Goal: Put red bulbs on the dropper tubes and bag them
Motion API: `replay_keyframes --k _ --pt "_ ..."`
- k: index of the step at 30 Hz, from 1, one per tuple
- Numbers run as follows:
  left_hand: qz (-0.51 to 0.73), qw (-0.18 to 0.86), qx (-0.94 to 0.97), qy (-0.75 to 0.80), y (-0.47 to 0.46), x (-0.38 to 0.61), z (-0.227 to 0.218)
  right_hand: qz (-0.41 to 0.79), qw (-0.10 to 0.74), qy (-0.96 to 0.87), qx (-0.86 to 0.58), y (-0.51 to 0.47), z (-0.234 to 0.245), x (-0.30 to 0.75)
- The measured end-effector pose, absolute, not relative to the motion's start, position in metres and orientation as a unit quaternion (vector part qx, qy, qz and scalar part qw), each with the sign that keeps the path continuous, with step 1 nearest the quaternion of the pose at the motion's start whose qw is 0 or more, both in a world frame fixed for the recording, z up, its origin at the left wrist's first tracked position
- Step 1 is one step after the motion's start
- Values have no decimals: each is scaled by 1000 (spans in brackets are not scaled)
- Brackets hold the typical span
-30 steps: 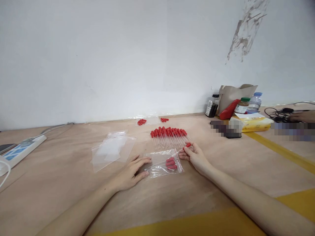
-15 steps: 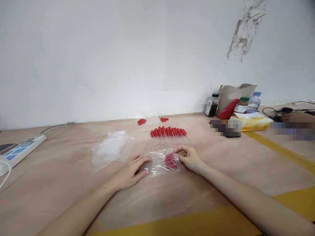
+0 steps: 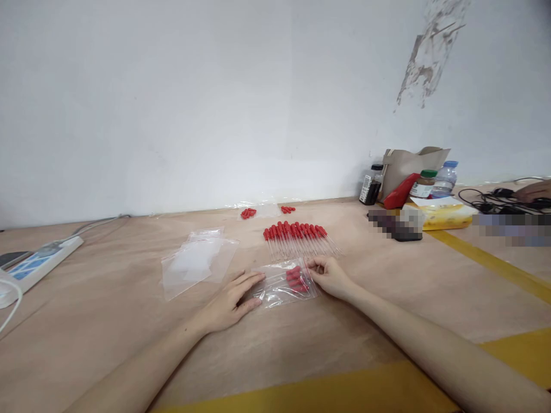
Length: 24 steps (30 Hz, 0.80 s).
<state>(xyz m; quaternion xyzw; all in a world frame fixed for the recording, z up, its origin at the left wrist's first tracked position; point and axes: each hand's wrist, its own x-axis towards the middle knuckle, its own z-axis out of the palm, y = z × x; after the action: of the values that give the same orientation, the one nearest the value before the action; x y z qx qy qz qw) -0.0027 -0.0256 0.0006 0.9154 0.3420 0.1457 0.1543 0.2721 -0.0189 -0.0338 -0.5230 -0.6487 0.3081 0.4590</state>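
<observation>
A clear zip bag (image 3: 275,295) lies flat on the table between my hands, its red-striped mouth toward the right. Inside it are several droppers (image 3: 296,279) with red bulbs, their pale stems pointing left. My left hand (image 3: 236,298) rests on the bag's left end, thumb and fingers spread apart. At the mouth end, my right hand (image 3: 329,276) pinches the upper right corner of the bag with curled fingers. Just behind the bag, a row of loose red-bulbed droppers (image 3: 295,232) is spread side by side.
Flat clear bags (image 3: 193,261) overlap at the left. Small red bulbs (image 3: 248,213) lie near the wall. A power strip (image 3: 47,261) is far left. A dark bottle (image 3: 371,184), a grey bag (image 3: 404,166) and a yellow tissue pack (image 3: 447,216) stand right. Another person's hand (image 3: 534,192) touches black cables.
The droppers in the bag have shifted slightly left, away from its mouth, and their bulbs are lined up more evenly. My right fingers have drawn in at the corner. My left hand stays put.
</observation>
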Motion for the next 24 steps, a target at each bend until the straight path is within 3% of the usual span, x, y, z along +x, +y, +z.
replay_keyframes --k 4,12,24 --pt "147 149 921 328 -25 -2 1 295 417 -675 -532 -21 -33 273" --pt "149 148 921 328 -25 -1 3 468 346 -682 -443 -29 -17 286" --pt "174 193 913 314 -24 -2 4 498 377 -659 -420 -32 -20 280"
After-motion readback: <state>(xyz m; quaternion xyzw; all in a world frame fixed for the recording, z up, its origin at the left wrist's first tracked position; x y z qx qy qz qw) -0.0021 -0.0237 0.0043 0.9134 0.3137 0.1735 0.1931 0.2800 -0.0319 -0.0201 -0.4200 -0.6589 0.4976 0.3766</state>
